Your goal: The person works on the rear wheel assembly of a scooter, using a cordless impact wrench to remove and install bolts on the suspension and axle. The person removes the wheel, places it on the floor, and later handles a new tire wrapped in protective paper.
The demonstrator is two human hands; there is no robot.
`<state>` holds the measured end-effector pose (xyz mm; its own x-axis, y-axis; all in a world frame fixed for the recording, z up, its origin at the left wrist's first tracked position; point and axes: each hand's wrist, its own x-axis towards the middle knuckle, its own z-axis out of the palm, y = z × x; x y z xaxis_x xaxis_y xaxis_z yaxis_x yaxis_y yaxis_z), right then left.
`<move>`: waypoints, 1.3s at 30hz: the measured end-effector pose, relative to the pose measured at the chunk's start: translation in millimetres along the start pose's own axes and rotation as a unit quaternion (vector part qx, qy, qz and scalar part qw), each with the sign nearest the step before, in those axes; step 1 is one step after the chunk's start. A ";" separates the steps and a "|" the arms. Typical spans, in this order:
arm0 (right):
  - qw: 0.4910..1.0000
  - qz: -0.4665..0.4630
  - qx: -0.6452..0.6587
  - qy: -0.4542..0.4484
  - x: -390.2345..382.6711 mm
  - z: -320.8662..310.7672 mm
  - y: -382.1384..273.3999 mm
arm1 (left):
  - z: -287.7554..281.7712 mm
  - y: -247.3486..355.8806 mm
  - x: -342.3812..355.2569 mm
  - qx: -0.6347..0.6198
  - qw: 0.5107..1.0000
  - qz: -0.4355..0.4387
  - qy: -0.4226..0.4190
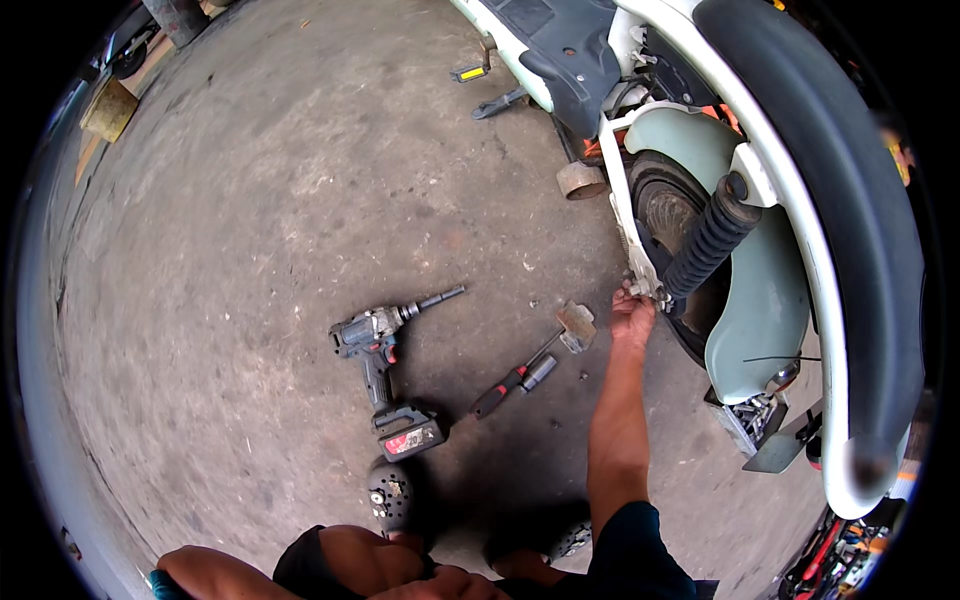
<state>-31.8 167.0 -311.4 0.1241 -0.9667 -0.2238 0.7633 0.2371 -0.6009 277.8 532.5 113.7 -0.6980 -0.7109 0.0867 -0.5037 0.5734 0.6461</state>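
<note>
A dark navy short sleeve [640, 545] covers the upper arm; dark perforated rubber clogs [392, 497] on the feet, black shorts [300, 565].

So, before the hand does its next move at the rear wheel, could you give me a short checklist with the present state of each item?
1. Right hand on the fitting at the lower end of the black shock absorber: ok.
2. Firm grip there: cannot tell, fingers too small.
3. Left hand visible: not ok, out of view.
4. Cordless drill lying on the floor, apart from the hand: ok.
5. Screwdriver on the floor beside the forearm: ok.
6. Scooter steady on its stand: cannot tell.
</note>
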 end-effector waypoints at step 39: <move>0.991 0.010 0.000 0.135 -35.6 89.6 20.0 | 5.7 3.1 5.6 -0.040 0.999 -0.030 -0.014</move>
<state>35.9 197.6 -246.7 -0.0347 -0.9007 -0.4330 0.7628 0.2561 -0.5938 269.4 532.7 111.9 -0.6822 -0.7307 0.0246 -0.5041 0.4945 0.7081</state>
